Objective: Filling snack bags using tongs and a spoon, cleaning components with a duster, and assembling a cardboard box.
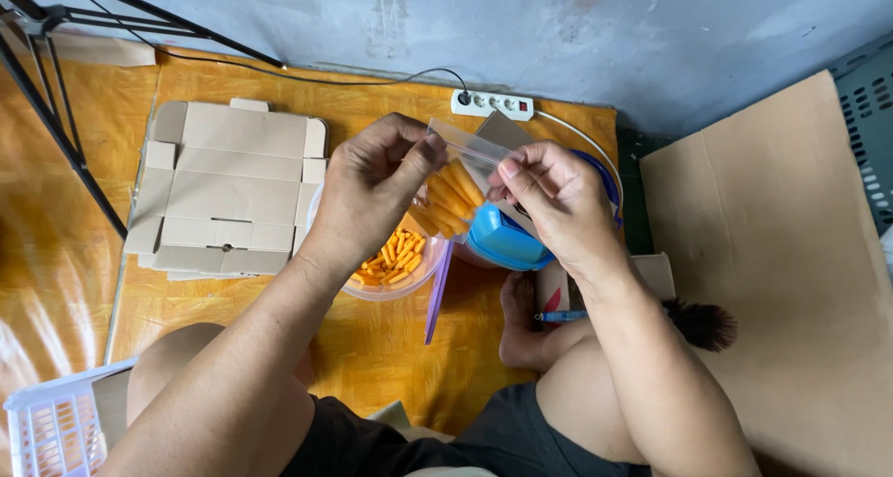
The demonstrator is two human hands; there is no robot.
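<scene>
Both hands meet above the floor, each pinching a top corner of a small clear bag [458, 175] with orange sticks [450, 196] inside. Left hand [372, 184] grips the bag's left edge between thumb and fingertips, knuckles up, wrist bent inward; right hand [549, 198] clasps the right edge the same way, fingers curled. The bag hangs upright between them, above a clear bowl [395, 265] that holds more orange sticks, and just left of a blue lid [507, 240].

Orange matting [372, 347] covers the floor, shiny in places. A flattened cardboard box [228, 189] lies to the left of the bowl, a large cardboard sheet [791, 254] to the right. A white power strip [493, 103] sits against the grey wall [465, 21], its cable running along the mat's edge. Black tripod legs [56, 114] cross the upper left corner, and a white basket [56, 426] shows at lower left. The person sits cross-legged, forearms angled in from both sides, a bare foot [521, 324] tucked under the right arm.
</scene>
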